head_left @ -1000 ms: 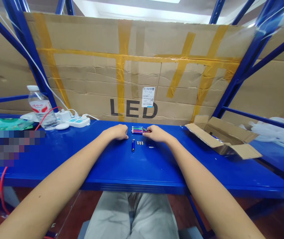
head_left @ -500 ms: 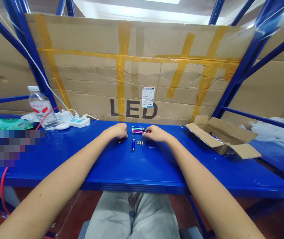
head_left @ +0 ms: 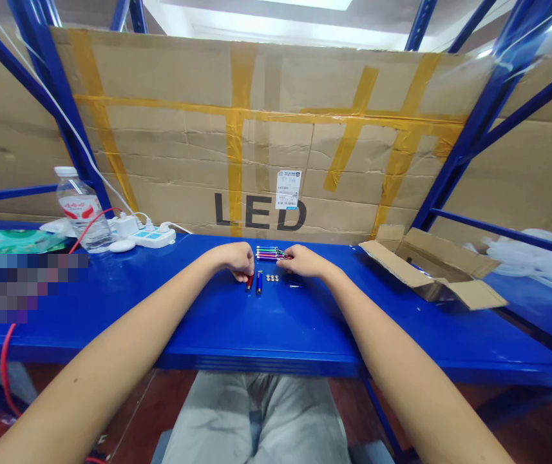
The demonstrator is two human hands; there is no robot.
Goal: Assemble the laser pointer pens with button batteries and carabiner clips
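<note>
Between the fingers of my left hand (head_left: pixel 241 261) is the upper end of a short red metal tube (head_left: pixel 249 283). Just right of it a similar blue tube (head_left: pixel 259 282) lies lengthwise on the blue table. My right hand (head_left: pixel 302 261) has its fingertips closed at the right end of a row of slim coloured metal tubes (head_left: pixel 266 254); what they pinch there is mostly hidden. Several small silver button cells (head_left: pixel 272 278) sit in rows between my hands. A small dark, shiny piece (head_left: pixel 294 284) lies below my right hand.
An open cardboard box (head_left: pixel 433 267) stands on the right of the table (head_left: pixel 266 328). To the left are a water bottle (head_left: pixel 82 212), a white power strip (head_left: pixel 152 237) and a green packet (head_left: pixel 17 241). A tall cardboard sheet (head_left: pixel 183 154) closes off the back.
My left hand has moved right and turned, bringing the red tube from a slant to nearly parallel beside the blue one. My right hand has barely moved.
</note>
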